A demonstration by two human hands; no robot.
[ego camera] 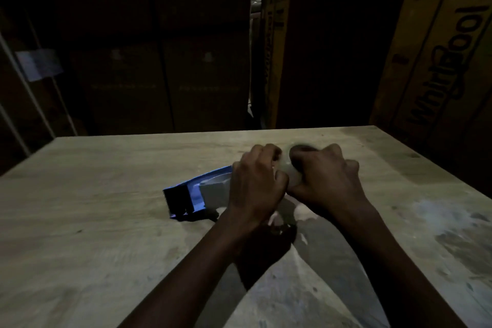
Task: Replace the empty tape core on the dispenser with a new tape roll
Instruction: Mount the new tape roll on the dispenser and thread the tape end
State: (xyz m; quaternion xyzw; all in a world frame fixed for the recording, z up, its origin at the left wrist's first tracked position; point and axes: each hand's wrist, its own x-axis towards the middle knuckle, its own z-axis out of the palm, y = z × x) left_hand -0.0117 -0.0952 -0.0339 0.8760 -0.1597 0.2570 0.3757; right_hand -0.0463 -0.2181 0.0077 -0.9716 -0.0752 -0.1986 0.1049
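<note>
left hand: showing bare, no glove, ring or watch visible | right hand: showing bare, knuckles ridged | forearms: showing bare to frame edge, no sleeve appearing | lighting: dimming finer detail

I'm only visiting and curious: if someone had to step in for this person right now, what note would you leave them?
Left hand: closed around the round end of the blue tape dispenser, steadying it on the wooden table.
Right hand: closed on a pale roll at the dispenser's hub, close against the left hand.
Dispenser: lies on the table, its dark blade end pointing left.
Done: unclear. The light is dim and the hands hide the hub, so I cannot tell whether this is the empty core or the new roll.
Left: check which it is, seat the new roll, thread the tape to the blade.
</note>
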